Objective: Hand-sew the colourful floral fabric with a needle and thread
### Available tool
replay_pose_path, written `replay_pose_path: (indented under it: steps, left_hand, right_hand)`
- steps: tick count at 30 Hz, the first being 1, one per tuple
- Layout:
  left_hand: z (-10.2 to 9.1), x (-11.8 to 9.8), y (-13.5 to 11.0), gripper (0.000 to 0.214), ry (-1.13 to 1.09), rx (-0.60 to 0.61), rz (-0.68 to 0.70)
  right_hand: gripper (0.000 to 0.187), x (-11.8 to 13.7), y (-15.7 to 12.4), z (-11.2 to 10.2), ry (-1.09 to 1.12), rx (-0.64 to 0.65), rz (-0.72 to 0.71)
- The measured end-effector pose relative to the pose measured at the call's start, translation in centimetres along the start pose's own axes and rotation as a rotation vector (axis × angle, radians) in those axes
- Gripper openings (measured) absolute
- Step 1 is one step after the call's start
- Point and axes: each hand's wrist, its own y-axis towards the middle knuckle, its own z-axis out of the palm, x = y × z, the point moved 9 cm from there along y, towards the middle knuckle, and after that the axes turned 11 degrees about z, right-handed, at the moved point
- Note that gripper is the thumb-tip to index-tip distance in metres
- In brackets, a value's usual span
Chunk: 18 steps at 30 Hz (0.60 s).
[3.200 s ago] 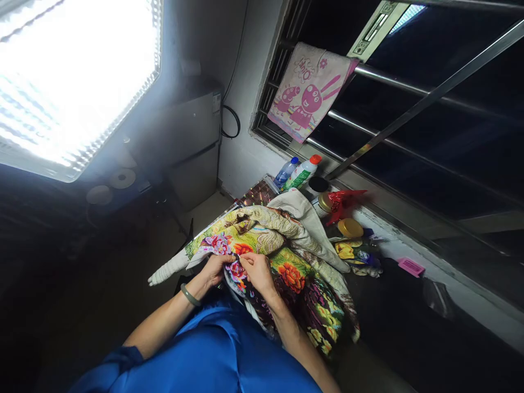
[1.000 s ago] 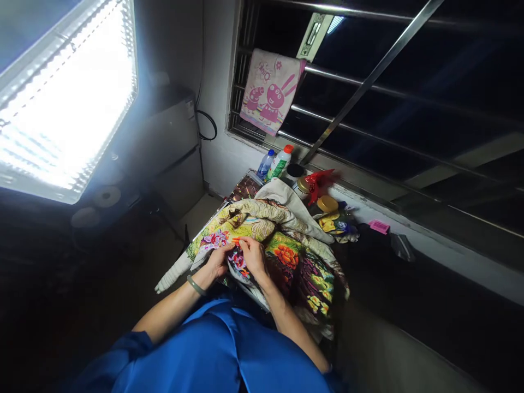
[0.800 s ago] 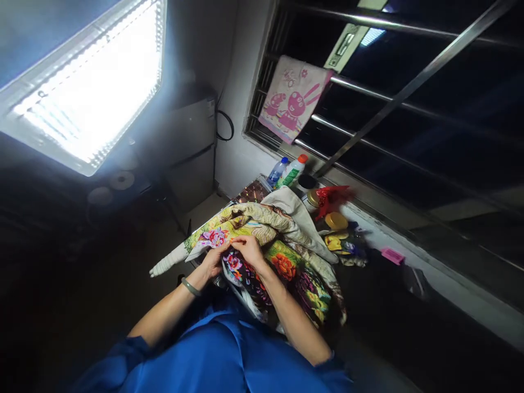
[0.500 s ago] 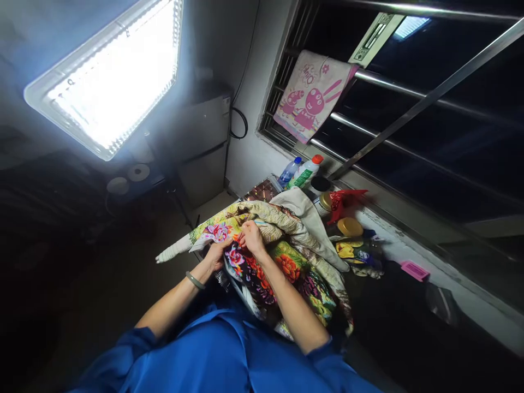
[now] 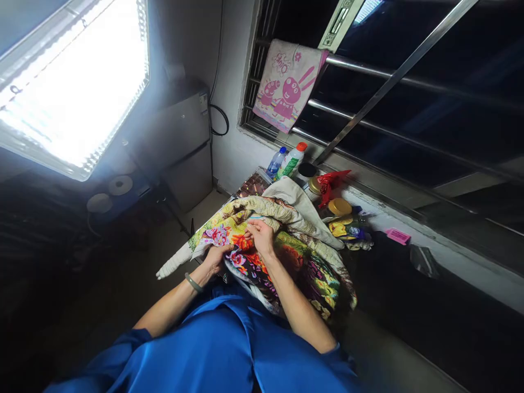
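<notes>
A large floral embroidered cloth (image 5: 321,275), black with red, pink and yellow flowers, lies bunched in front of me. Its left end is rolled into a pale tube, and more of it is folded up at the back. My left hand (image 5: 215,258), with a bangle on the wrist, grips the cloth's near edge, thumb on top. Just above the flowers is my right hand (image 5: 262,238), its thumb and fingers pinched together. Whatever is between those fingertips is too small to make out.
Along the windowsill stand a blue-capped bottle (image 5: 277,162), a red-capped bottle (image 5: 291,161), jars and a red plastic bag (image 5: 331,184). Farther right lies a pink box (image 5: 398,236). A bright lamp (image 5: 77,82) hangs at upper left. A pink-printed towel (image 5: 289,84) drapes over the window bars.
My right hand has shifted slightly right and away from my left hand, its fingers turned more to the left. The left hand keeps its hold on the cloth. The view has swung right.
</notes>
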Motion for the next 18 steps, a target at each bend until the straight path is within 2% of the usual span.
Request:
replay_pose_path:
  steps: [4,8,12,14,18]
  left_hand:
    - [0.4,0.2,0.3,0.040,-0.015,-0.006,-0.013]
    - [1.3,0.4,0.3,0.042,-0.016,0.033,-0.055]
    - [0.8,0.6,0.8,0.036,0.009,0.000,-0.074]
    - [0.2,0.6,1.2,0.036,0.003,-0.033,-0.042]
    - [-0.6,0.6,1.1,0.040,-0.016,-0.077,-0.011]
  right_hand:
    - [0.030,-0.5,-0.1,-0.3,-0.015,-0.008,0.011]
    - [0.033,-1.3,0.1,0.6,0.000,0.034,0.061]
    - [0.033,-2.2,0.1,1.6,0.030,0.047,0.132]
    - [0.032,-2.2,0.0,1.5,0.023,0.025,0.117]
    - [0.028,-1.2,-0.2,0.3,-0.039,-0.031,0.001]
